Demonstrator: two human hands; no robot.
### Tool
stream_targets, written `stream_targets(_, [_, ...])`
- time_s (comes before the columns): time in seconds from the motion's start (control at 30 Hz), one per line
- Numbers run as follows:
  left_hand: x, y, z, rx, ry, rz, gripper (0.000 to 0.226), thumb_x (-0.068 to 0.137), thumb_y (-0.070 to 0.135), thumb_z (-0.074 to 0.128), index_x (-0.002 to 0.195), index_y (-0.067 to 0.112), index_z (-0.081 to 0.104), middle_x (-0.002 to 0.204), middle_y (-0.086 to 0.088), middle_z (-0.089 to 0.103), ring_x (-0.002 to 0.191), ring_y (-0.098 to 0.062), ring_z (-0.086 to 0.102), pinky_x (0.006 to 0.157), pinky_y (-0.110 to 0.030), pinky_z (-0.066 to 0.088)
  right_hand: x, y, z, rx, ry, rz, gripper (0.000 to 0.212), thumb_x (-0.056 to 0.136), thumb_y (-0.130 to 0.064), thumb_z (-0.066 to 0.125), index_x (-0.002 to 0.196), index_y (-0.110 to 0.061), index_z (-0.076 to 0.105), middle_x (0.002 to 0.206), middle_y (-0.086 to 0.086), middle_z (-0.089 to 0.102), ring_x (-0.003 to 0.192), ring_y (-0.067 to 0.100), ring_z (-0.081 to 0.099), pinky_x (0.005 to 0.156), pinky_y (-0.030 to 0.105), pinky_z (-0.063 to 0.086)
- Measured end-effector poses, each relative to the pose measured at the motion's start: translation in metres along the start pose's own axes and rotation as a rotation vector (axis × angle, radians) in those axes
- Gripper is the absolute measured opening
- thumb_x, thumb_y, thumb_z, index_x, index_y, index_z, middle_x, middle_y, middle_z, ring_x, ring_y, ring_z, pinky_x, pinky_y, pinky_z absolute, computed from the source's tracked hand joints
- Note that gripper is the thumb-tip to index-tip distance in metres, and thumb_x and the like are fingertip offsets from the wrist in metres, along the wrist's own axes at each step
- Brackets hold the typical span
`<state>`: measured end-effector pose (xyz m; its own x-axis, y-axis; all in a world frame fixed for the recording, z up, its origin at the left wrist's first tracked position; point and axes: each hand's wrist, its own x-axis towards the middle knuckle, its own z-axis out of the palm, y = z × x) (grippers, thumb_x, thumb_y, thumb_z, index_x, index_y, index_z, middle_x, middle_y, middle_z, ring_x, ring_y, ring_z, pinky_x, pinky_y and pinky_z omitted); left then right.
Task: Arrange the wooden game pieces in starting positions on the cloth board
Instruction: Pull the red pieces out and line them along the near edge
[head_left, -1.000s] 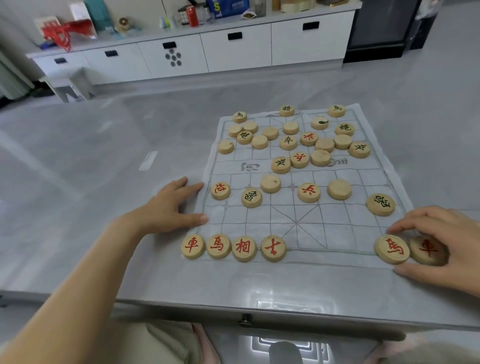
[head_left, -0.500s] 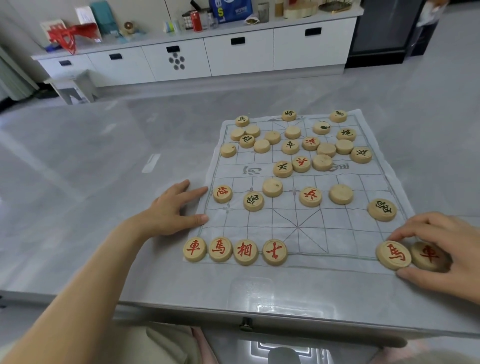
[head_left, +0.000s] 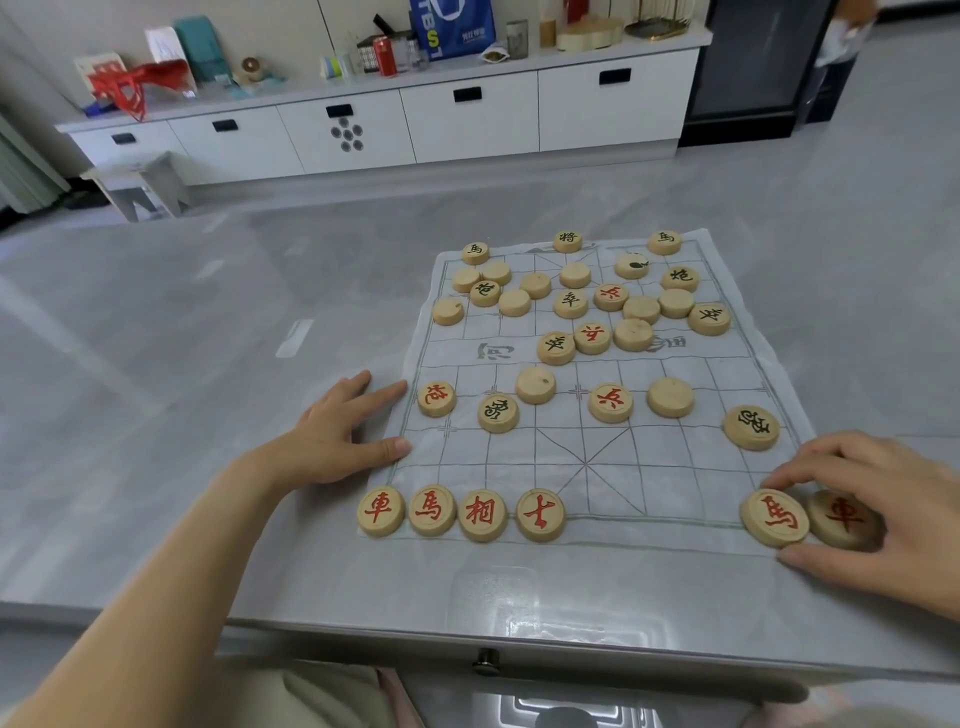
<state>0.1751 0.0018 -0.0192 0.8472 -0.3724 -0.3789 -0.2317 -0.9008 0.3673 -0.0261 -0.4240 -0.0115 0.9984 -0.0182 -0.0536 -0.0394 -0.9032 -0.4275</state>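
A white cloth board (head_left: 597, 457) with a printed grid lies on the grey table. Several round wooden pieces with red or black characters are scattered over its far half. Four red pieces (head_left: 460, 513) stand in a row along the near left edge. At the near right corner sit a red horse piece (head_left: 774, 518) and a red chariot piece (head_left: 842, 518), side by side. My right hand (head_left: 883, 514) curls over them, fingertip and thumb touching the horse piece. My left hand (head_left: 337, 431) rests flat and open on the board's left edge.
The grey table's (head_left: 208, 364) front edge runs close below the board, with a small knob (head_left: 488, 661) under it. A black-marked piece (head_left: 751, 427) lies just beyond my right hand. White cabinets (head_left: 415, 119) with clutter on top stand across the room.
The view has tilted slightly. My right hand has shifted a little around the two corner pieces, which stay in place. My left hand has not moved.
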Motion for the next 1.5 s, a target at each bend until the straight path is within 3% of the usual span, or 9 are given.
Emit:
stream_targets(0.13, [-0.002,0.005,-0.001,-0.03,0.006,0.0,0.08,0.07,0.068,0.047,0.143,0.052,0.016,0.159,0.003,-0.001,0.146,-0.022,0.001,0.118,-0.047,0.013,0.0,-0.001,-0.001,0.01,-0.004,0.029,0.056,0.051,-0.09,0.048,0.099,-0.061,0.051,0.105,-0.032,0.045,0.097,0.001,0.049,0.078,0.042,0.043])
stream_targets(0.37, [-0.002,0.005,0.0,-0.007,-0.018,-0.001,0.079,0.071,0.069,0.047,0.141,0.054,0.015,0.159,0.002,-0.003,0.146,-0.023,-0.002,0.118,-0.048,0.01,0.002,-0.003,-0.001,0.005,-0.001,0.025,0.055,0.053,-0.093,0.04,0.098,-0.063,0.049,0.103,-0.034,0.043,0.097,0.004,0.05,0.077,0.043,0.044])
stream_targets(0.5, [-0.001,0.005,0.002,0.009,0.005,-0.002,0.076,0.073,0.076,0.042,0.141,0.054,0.016,0.159,0.001,-0.001,0.146,-0.024,-0.001,0.117,-0.049,0.009,0.002,-0.007,-0.005,0.016,-0.052,0.013,0.067,0.045,-0.096,0.042,0.104,-0.066,0.045,0.109,-0.036,0.04,0.106,-0.007,0.04,0.086,0.04,0.039])
stream_targets(0.6, [0.0,0.003,0.007,0.048,0.093,-0.014,0.075,0.075,0.08,0.033,0.142,0.052,0.014,0.159,-0.001,0.006,0.146,-0.024,0.004,0.117,-0.049,0.01,0.004,-0.011,-0.008,0.04,-0.059,0.005,0.074,0.039,-0.098,0.043,0.107,-0.069,0.039,0.107,-0.038,0.04,0.109,-0.011,0.035,0.091,0.036,0.034])
stream_targets(0.8, [0.006,0.002,0.016,0.153,0.327,-0.033,0.064,0.084,0.074,0.022,0.144,0.051,0.017,0.155,0.001,0.021,0.139,-0.026,0.023,0.108,-0.055,0.02,0.02,-0.016,-0.02,0.087,0.068,0.002,0.067,0.041,-0.098,0.039,0.097,-0.061,0.049,0.105,-0.032,0.045,0.1,0.003,0.044,0.094,0.038,0.037])
stream_targets(1.0, [0.03,0.007,0.011,0.154,0.51,-0.048,0.065,0.084,0.064,0.017,0.144,0.043,0.029,0.154,0.001,0.024,0.138,-0.03,0.023,0.108,-0.055,0.019,0.048,-0.022,-0.027,0.089,0.266,0.059,0.045,0.072,-0.065,0.043,0.105,-0.037,0.055,0.096,-0.016,0.053,0.091,0.011,0.049,0.079,0.035,0.04])
stream_targets(1.23, [0.046,0.006,0.017,0.187,0.442,-0.069,0.066,0.085,0.064,0.011,0.144,0.041,0.028,0.155,0.002,0.025,0.142,-0.026,0.019,0.114,-0.051,0.016,0.058,-0.025,-0.013,0.178,0.298,0.114,0.018,0.09,-0.032,0.053,0.106,-0.025,0.06,0.089,-0.014,0.053,0.081,0.007,0.049,0.066,0.019,0.034])
stream_targets(1.33, [0.046,0.008,0.016,0.189,0.434,-0.07,0.063,0.087,0.064,0.013,0.143,0.041,0.03,0.154,0.001,0.028,0.141,-0.027,0.02,0.113,-0.052,0.017,0.059,-0.026,-0.007,0.234,0.289,0.169,0.014,0.091,-0.028,0.055,0.103,-0.025,0.062,0.086,-0.017,0.053,0.08,0.003,0.051,0.063,0.013,0.032])
stream_targets(1.5, [0.042,0.01,0.017,0.181,0.458,-0.058,0.063,0.088,0.064,0.014,0.145,0.041,0.025,0.153,0.0,0.029,0.141,-0.027,0.021,0.113,-0.05,0.018,0.091,-0.031,-0.022,0.235,0.235,0.169,0.013,0.087,-0.031,0.06,0.1,-0.03,0.06,0.089,-0.012,0.056,0.084,0.013,0.053,0.063,0.021,0.036])
